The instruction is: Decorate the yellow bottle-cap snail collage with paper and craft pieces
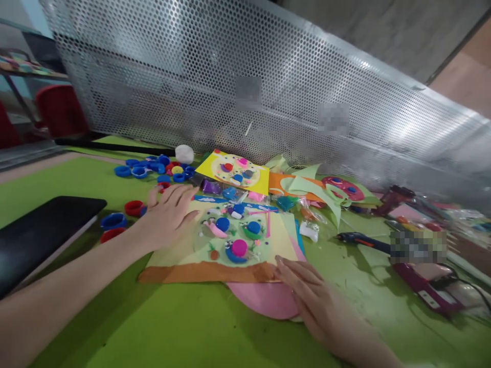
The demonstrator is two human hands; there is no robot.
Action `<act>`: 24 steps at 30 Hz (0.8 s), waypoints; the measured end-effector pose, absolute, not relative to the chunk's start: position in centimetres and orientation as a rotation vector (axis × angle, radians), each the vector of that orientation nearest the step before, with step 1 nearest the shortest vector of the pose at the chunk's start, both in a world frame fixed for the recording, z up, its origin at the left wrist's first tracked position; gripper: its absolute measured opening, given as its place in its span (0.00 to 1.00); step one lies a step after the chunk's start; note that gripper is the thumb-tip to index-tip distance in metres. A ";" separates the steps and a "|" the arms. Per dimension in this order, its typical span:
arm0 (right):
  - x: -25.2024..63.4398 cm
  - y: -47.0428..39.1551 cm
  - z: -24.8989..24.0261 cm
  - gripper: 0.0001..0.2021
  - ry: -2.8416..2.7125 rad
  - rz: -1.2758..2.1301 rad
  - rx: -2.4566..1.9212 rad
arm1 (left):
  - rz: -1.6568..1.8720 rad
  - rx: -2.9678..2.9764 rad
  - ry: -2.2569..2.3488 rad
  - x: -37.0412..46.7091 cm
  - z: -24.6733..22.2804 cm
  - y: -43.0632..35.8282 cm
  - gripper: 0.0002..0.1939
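Observation:
A handmade paper picture (172, 255) lies in front of me, with a brown strip (207, 272) along its near edge. Bottle caps and modelling clay form snail shapes on it, among them one with a pink cap (239, 248) and one with a blue cap (222, 224). My left hand (169, 212) is spread over the picture's upper left edge, fingers apart and holding nothing. At the lower right corner, my right hand (307, 286) rests with its fingers stretched out flat on the edge. A pink paper piece (264, 300) sticks out from under the picture.
Blue and red bottle caps (139, 172) lie at left, near a black phone or tablet (49, 230). Behind the picture are a yellow card (210, 167) and clay packets (287, 203). A glue gun (364, 241) and a maroon power strip (429, 294) lie right. A perforated metal panel (184, 76) stands behind.

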State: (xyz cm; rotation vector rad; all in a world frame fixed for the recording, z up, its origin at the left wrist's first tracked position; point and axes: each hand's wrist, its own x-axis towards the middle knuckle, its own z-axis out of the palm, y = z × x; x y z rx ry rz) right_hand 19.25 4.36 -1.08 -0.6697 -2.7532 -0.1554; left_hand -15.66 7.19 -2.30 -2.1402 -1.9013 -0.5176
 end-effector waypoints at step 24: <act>18.9 3.9 -0.7 0.37 -2.656 0.298 -0.865 | -0.505 -2.374 -2.137 -15.2 -3.0 8.4 0.33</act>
